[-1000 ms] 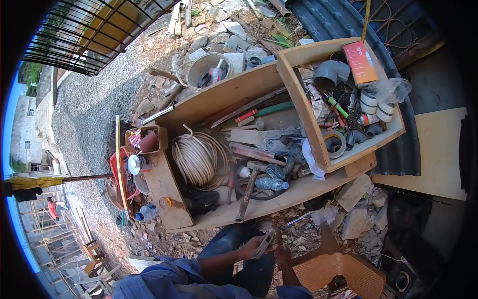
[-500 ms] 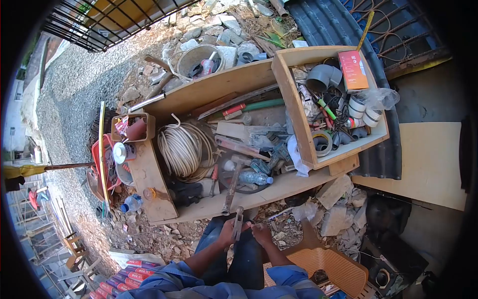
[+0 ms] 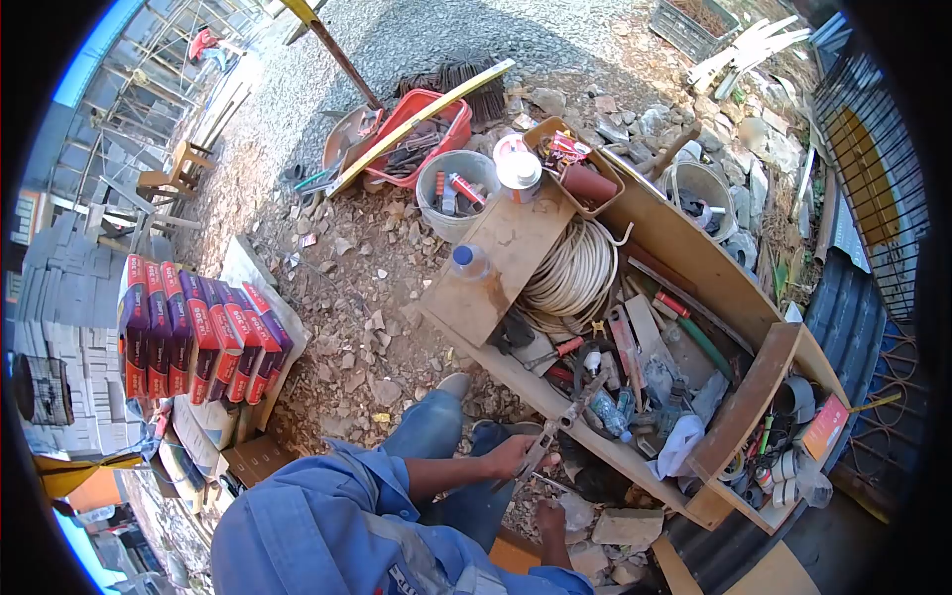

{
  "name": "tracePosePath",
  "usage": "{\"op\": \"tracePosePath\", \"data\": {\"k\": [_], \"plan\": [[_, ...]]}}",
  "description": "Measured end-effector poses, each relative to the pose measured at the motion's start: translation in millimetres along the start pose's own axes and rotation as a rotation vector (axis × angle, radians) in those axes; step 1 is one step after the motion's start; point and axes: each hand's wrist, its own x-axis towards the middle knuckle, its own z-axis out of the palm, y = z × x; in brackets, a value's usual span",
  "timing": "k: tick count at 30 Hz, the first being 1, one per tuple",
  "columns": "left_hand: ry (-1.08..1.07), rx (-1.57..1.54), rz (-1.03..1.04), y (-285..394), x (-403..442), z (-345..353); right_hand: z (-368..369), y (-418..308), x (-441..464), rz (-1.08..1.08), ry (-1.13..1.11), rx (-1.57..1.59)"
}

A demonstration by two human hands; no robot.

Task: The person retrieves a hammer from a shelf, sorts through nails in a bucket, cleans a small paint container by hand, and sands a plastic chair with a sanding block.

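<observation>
My left hand is closed around a grey metal tool with a narrow slotted end, held over my lap. Just beyond it, a rusty hammer-like bar reaches over the near edge of the wooden box; whether it joins the held tool is unclear. My right hand is lower and to the right, its fingers curled; what they hold, if anything, is hidden. Inside the box are a coil of white cable, a plastic bottle and several hand tools.
A bottle and a white-lidded can stand on the box's end board. Beyond are a bucket and a red tub. Stacked red and purple packs are at left; broken stones lie near my right hand.
The view has swung left, bringing the stacked packs and red tub further into sight. My left hand still grips the metal tool. My right hand has moved lower, farther from it.
</observation>
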Motion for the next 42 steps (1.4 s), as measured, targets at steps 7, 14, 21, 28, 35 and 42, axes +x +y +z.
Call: {"op": "tracePosePath", "data": {"k": [7, 14, 21, 28, 35, 42], "plan": [[0.221, -0.154, -0.014, -27, -53, -107, 16, -134, -16, -0.154, -0.152, -0.139], [0.548, -0.026, -0.031, -75, -125, -248, 119, -249, -28, -0.321, -0.254, -0.287], [0.880, -0.206, 0.037, -135, -216, -379, 265, -364, -79, -0.530, -0.470, -0.486], [1.064, -0.657, 0.322, -143, -278, -409, 338, -563, -247, -0.730, -0.900, -0.682], [0.966, -0.745, 0.322, -104, -340, -419, 350, -567, -275, -0.890, -0.606, -0.906], [0.393, -0.856, 0.612, -90, -388, -417, 319, -600, -301, -1.321, -0.590, -0.581]]}}
